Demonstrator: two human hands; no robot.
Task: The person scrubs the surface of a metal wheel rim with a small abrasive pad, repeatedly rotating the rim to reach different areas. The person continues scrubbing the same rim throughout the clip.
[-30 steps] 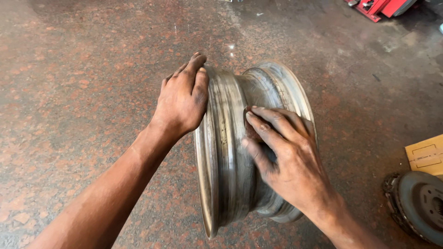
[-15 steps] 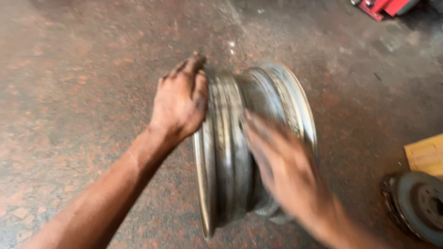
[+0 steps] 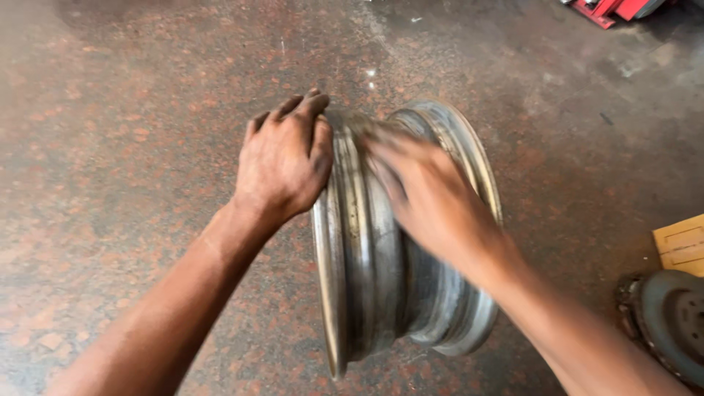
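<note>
A mottled reddish-brown stone floor (image 3: 132,110) fills the frame; a red metal object (image 3: 612,9) sits at the upper right, a yellow cardboard piece (image 3: 682,242) and a dark round disc (image 3: 671,323) lie at the lower right edge

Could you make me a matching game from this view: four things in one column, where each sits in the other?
Things:
1. left hand
2. right hand
3. bare silver steel wheel rim
4. dark round brake drum

Places:
A. standing on edge on the speckled stone floor
B. gripping the rim's near flange
C. lying at the right edge
D. blurred, across the rim's barrel

Pairs: 1-B, 2-D, 3-A, 4-C
</note>
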